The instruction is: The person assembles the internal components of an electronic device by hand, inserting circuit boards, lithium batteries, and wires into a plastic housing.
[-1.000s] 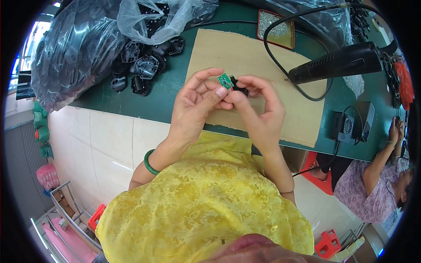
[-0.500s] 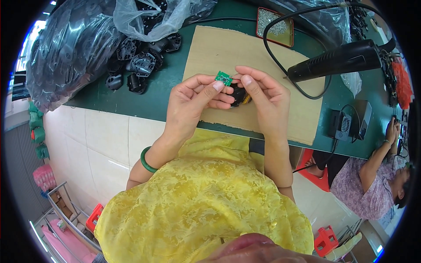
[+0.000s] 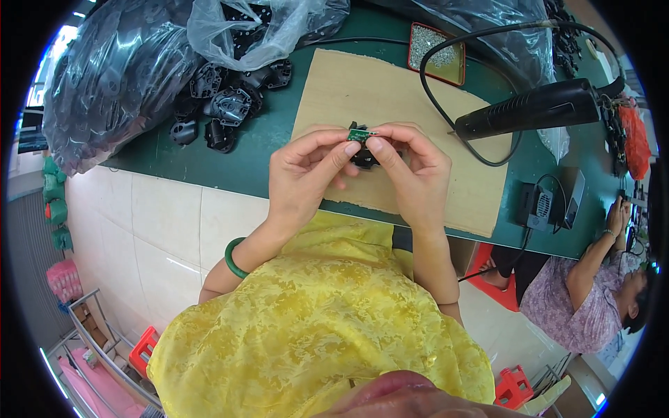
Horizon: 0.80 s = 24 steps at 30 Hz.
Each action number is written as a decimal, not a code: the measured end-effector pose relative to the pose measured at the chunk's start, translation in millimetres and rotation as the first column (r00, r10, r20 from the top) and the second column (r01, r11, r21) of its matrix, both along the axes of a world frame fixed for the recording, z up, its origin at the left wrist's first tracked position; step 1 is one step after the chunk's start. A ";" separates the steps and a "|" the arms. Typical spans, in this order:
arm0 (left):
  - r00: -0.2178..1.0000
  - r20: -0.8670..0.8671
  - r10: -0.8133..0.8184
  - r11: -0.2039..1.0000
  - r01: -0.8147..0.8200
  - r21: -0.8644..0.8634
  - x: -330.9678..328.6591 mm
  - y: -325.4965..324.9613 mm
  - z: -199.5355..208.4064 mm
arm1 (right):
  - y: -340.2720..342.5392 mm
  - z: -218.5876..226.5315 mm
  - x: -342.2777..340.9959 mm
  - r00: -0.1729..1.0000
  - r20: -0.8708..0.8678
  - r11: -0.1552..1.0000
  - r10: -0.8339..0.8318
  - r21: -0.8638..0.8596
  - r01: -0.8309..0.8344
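Observation:
Above the cardboard sheet (image 3: 470, 188), a small green circuit board (image 3: 357, 135) is pinched between both my hands, tilted nearly edge-on. My left hand (image 3: 300, 167) is closed, with its thumb and forefinger on the board's left side. My right hand (image 3: 421, 171) is also closed and pinches the right end, where something thin and light-coloured shows at the fingertips. A black plastic part (image 3: 364, 159) lies just under and behind the fingers. Much of it is hidden, so I cannot tell whether the fingers touch it.
Black plastic housings (image 3: 230, 106) are piled at the left beside a large plastic bag (image 3: 118, 90). A red-rimmed tray (image 3: 461, 68) of small metal pieces stands at the back. A black corded power tool (image 3: 529, 111) is at the right. Far right, another person (image 3: 575, 303) sits at the table.
The circuit board has tipped from showing its face to nearly edge-on. My right fingers have moved left onto it, bringing both hands' fingertips closer together.

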<state>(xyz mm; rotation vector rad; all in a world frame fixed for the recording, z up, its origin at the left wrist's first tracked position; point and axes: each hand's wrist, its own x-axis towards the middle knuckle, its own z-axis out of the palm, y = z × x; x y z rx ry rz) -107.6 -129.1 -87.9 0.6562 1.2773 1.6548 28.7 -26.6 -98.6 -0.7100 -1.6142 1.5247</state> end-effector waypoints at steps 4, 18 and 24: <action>0.729 -0.658 0.187 0.980 -0.182 0.077 0.6 -4.0 8.5 | -4.1 4.7 -1.8 0.994 -0.105 0.999 -0.028 -0.036 0.025; -0.364 -0.927 -0.095 0.940 -0.339 0.036 -118.3 15.0 16.8 | -18.9 27.0 12.4 0.991 -0.119 0.979 0.053 -0.190 -0.075; -0.114 -0.976 -0.187 0.907 -0.400 -0.127 -140.5 24.0 30.6 | -20.0 23.2 14.3 0.989 -0.138 0.978 0.057 -0.191 -0.083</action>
